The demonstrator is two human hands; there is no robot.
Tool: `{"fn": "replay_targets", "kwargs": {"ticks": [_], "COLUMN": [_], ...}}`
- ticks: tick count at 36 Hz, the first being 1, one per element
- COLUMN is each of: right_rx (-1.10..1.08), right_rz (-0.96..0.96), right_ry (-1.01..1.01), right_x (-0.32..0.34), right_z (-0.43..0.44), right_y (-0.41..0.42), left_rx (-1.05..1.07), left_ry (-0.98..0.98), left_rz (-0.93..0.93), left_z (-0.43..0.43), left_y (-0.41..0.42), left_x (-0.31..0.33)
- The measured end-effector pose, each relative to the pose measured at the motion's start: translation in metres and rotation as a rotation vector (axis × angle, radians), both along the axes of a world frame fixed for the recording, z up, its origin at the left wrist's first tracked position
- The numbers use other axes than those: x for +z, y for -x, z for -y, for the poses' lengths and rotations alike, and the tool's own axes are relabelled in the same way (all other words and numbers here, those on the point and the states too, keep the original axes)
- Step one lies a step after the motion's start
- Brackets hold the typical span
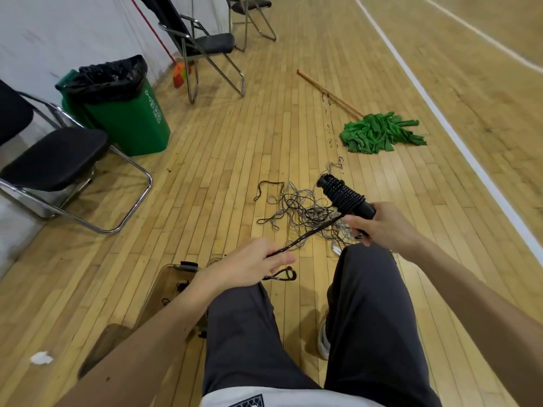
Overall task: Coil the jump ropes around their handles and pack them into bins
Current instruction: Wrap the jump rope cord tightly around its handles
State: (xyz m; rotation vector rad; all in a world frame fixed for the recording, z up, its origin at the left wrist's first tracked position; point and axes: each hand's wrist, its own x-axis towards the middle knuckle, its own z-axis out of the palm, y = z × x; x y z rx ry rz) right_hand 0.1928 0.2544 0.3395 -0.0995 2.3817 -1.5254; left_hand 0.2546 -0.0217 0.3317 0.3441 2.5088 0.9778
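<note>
My bare forearms [152, 342], my dark grey trousers [367, 318] over both legs, white shirt hem [288, 402] with a dark lattice-patterned patch [246, 402], my white shoe [323, 340]

No word, brand or number can be read outright. The only print stands on the slanted front of the green trash bin [129, 121]. It is a white triangular symbol [149, 96] drawn in outline, like a recycling mark, and under it a short column of white characters [158, 114], too small and blurred to make out. At the bottom edge, the person's white garment [293, 402] carries a dark patch [246, 401] filled with a fine pale lattice pattern. The frame cuts the patch off, and no letters can be told in it. A white painted court line [458, 141] runs along the wooden floor [235, 142].
</note>
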Motion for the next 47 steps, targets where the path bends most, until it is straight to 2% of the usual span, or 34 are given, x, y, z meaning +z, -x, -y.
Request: {"fn": "replay_targets", "kwargs": {"ticks": [10,13,16,21,25,29,33,36,40,47], "right_rx": [0.065,0.140,0.317,0.560,0.635,0.684,0.775,0.804,0.770,0.736], "right_rz": [-0.018,0.058,0.203,0.286,0.341,0.360,0.330,0.222,0.088,0.026], "right_ry": [-0.348,-0.411,-0.417,-0.414,-0.380,-0.392,-0.401,-0.380,-0.241,0.067], "right_x": [-0.034,-0.035,-0.031,-0.011,0.001,0.009,0.017,0.020,0.026,0.045], "right_z": [0.011,0.017,0.027,0.041,0.046,0.050,0.051,0.054,0.058,0.061], "right_y": [0.001,-0.001,-0.008,-0.023,-0.029,-0.035,-0.046,-0.057,-0.068,-0.083], "left_rx": [-0.141,-0.225,-0.343,-0.411,-0.412,-0.430,-0.447,-0.433,-0.361,-0.215], "left_ry": [0.375,0.506,0.621,0.551,0.456,0.463,0.465,0.454,0.403,0.075], "left_rz": [-0.144,-0.260,-0.458,-0.644,-0.730,-0.800,-0.787,-0.750,-0.643,-0.290], "left_z": [-0.013,-0.015,-0.016,-0.011,-0.011,-0.016,-0.024,-0.026,-0.023,-0.020], "left_y": [0.005,0.009,0.015,0.029,0.038,0.043,0.043,0.045,0.048,0.043], "left_x": [0.034,0.050,0.068,0.086,0.093,0.090,0.096,0.099,0.104,0.102]}}
